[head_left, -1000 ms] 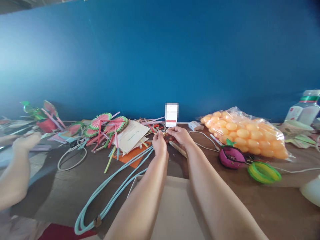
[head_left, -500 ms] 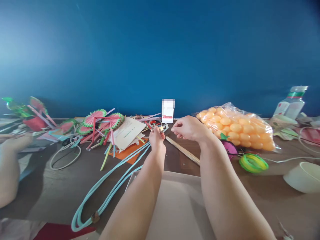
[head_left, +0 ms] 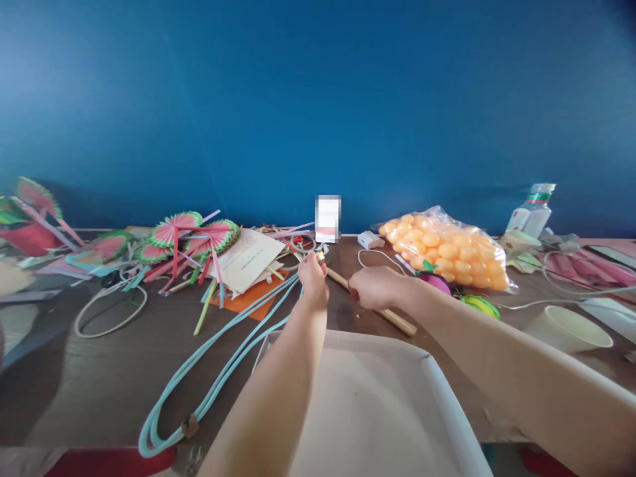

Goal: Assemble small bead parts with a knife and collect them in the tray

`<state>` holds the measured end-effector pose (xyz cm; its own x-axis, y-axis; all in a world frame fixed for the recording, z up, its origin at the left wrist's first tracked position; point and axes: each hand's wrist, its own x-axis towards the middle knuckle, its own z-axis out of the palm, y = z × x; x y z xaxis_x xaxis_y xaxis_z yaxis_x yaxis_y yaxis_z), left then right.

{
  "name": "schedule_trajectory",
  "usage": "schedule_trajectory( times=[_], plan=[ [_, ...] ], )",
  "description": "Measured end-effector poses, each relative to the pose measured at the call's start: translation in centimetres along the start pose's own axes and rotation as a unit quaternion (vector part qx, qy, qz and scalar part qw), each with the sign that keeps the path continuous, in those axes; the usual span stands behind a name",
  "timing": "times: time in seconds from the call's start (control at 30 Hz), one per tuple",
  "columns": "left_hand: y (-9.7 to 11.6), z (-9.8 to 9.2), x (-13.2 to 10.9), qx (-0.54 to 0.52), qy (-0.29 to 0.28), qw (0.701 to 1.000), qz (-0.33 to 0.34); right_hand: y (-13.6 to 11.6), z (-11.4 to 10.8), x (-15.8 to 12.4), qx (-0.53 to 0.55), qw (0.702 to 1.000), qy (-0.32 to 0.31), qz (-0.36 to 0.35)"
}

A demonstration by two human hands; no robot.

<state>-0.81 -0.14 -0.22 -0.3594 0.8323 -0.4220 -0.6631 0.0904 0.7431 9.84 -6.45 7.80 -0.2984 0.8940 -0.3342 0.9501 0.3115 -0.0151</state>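
My left hand (head_left: 313, 275) is closed, pinching a small shiny gold-coloured piece (head_left: 320, 255) whose kind I cannot make out. Pale blue tubing (head_left: 218, 358), looped and tied near its lower end, runs up to beside that hand. My right hand (head_left: 373, 287) is curled into a fist over a wooden stick (head_left: 397, 322). Its fingertips are hidden, so whether it grips the stick or something small does not show. Below my arms lies a shallow white tray (head_left: 377, 397).
A phone (head_left: 328, 222) leans against the blue wall. Left are watermelon-patterned paper fans (head_left: 213, 238) and papers (head_left: 251, 258); right, a bag of orange balls (head_left: 452, 252), a bottle (head_left: 531, 211) and a cup (head_left: 571, 328). Another person's blurred hand (head_left: 14, 275) shows at the left edge.
My right hand has moved down and closed into a fist over the wooden stick, its forearm swinging right. My left hand keeps its pinch. The view has shifted slightly right.
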Motion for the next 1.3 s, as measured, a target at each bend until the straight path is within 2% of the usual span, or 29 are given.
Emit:
schedule_trajectory(
  times=[0.1,0.27,0.37,0.47,0.53,0.57,0.67,0.73,0.8,0.9,1.0,1.07,1.3],
  plan=[
    [-0.3,0.0,0.2,-0.011,0.003,1.000,-0.003,0.5,2.5,-0.7,-0.037,0.999,-0.012,-0.015],
    [0.0,0.1,-0.1,-0.020,-0.006,1.000,-0.016,1.3,5.1,-0.6,0.011,1.000,0.020,-0.009],
    [0.5,0.2,-0.6,-0.021,-0.011,1.000,-0.015,1.8,5.4,0.0,0.052,0.998,0.047,-0.011],
    [0.9,0.3,-0.8,-0.015,-0.012,1.000,-0.019,1.6,4.5,1.3,0.176,0.976,0.126,0.004],
    [1.1,0.3,-0.9,-0.019,-0.006,1.000,-0.022,0.9,3.4,2.5,0.342,0.923,0.179,0.006],
    [1.1,0.3,-0.9,-0.025,-0.004,0.999,-0.021,0.4,2.9,3.2,0.441,0.876,0.196,0.002],
    [1.3,0.3,-1.1,-0.058,-0.015,0.998,-0.003,-1.5,1.3,5.3,0.681,0.700,0.215,-0.008],
    [1.4,0.2,-1.2,-0.074,-0.022,0.997,0.007,-2.4,0.7,6.7,0.779,0.595,0.197,-0.007],
    [1.4,0.1,-1.1,-0.077,-0.017,0.997,0.016,-3.0,0.6,8.0,0.846,0.506,0.170,-0.012],
    [1.3,0.0,-0.6,-0.062,-0.006,0.998,0.032,-2.8,1.2,9.6,0.903,0.405,0.144,-0.011],
    [0.8,-0.2,0.2,-0.035,0.022,0.998,0.050,-2.0,2.0,10.6,0.931,0.338,0.137,0.003],
    [0.4,-0.3,0.6,-0.019,0.041,0.997,0.058,-1.2,2.4,11.0,0.940,0.313,0.134,0.012],
    [-0.7,-0.7,1.2,-0.010,0.034,0.997,0.066,-0.5,2.4,11.2,0.952,0.281,0.123,0.015]
  ],
)
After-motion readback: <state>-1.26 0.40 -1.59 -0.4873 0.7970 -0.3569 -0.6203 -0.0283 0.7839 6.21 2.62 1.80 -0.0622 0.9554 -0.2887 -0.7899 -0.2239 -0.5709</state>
